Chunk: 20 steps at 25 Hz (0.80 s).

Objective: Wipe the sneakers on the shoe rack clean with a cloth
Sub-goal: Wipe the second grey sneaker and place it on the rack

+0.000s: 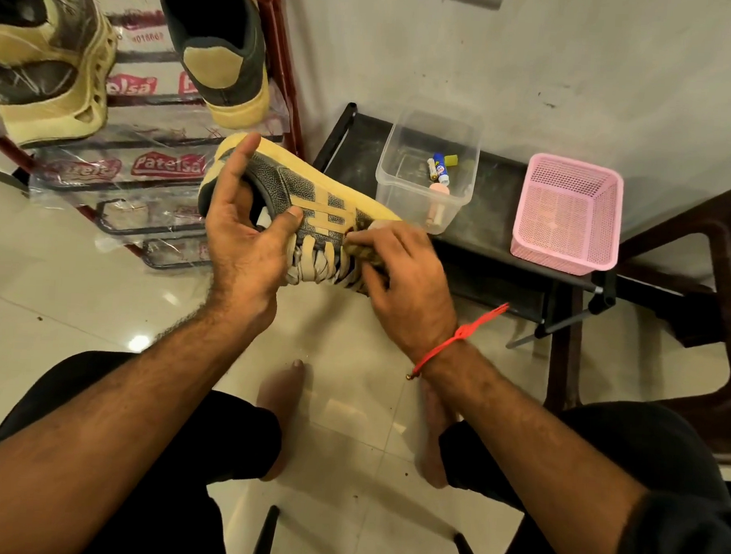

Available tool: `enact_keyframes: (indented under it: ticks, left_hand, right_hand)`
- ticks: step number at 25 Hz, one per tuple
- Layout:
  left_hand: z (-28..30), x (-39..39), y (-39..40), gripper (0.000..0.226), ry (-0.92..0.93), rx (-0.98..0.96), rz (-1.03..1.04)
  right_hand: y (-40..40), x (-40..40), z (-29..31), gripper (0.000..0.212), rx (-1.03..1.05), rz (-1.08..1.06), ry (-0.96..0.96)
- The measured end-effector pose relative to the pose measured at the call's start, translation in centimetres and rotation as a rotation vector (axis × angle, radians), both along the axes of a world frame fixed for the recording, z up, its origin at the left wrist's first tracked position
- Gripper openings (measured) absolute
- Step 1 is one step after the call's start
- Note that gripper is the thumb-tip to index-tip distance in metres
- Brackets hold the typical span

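Note:
A grey sneaker (284,189) with tan stripes, a yellowish sole and pale laces is held on its side in mid-air, sole turned away from me. My left hand (244,234) grips it at the heel and collar, thumb on the side panel. My right hand (405,278) presses a small crumpled dark-stained cloth (363,251) against the sneaker's side near the toe. Most of the cloth is hidden under the fingers. Two more sneakers, one tan and brown (46,57) and one dark with a tan heel (223,48), rest on the red shoe rack (286,76) at upper left.
A low black rack (504,236) on the right carries a clear plastic tub (427,162) holding small items and a pink mesh basket (567,210). A dark wooden chair (712,266) stands far right. My bare feet rest on the glossy tile floor (62,284).

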<state>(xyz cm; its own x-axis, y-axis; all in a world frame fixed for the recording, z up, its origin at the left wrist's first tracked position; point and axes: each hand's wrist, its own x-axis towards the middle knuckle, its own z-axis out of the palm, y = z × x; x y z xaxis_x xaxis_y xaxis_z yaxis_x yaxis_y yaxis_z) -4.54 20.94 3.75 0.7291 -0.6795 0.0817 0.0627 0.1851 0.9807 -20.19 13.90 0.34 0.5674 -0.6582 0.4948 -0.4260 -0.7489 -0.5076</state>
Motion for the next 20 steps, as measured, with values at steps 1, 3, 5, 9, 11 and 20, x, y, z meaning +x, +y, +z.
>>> enact_keyframes:
  ticks: [1,3,5,9,11,20]
  left_hand:
    - [0.1,0.0,-0.1,0.080,0.036,-0.004,0.003]
    - [0.1,0.8,-0.2,0.079,0.141,0.023,0.068]
    - [0.0,2.2,-0.2,0.073,0.287,0.065,0.172]
    - [-0.4,3.4,0.1,0.062,0.595,0.212,0.254]
    - [-1.3,3.9,0.6,0.055,0.663,0.316,0.264]
    - [0.3,1.9,0.7,0.033,0.159,0.768,-0.342]
  right_hand:
    - [-0.1,0.0,-0.2,0.031,-0.020,0.001,0.021]
    - [-1.5,-0.8,-1.2,0.030,-0.021,-0.080,0.037]
    - [-3.3,-2.2,-2.0,0.027,0.006,-0.176,-0.004]
    - [-2.2,-1.2,-1.8,0.024,-0.008,-0.219,-0.094]
    - [-1.4,-0.5,-1.5,0.028,-0.067,-0.218,-0.052]
    - [-3.7,-2.1,-0.2,0.023,0.476,-0.300,-0.639]
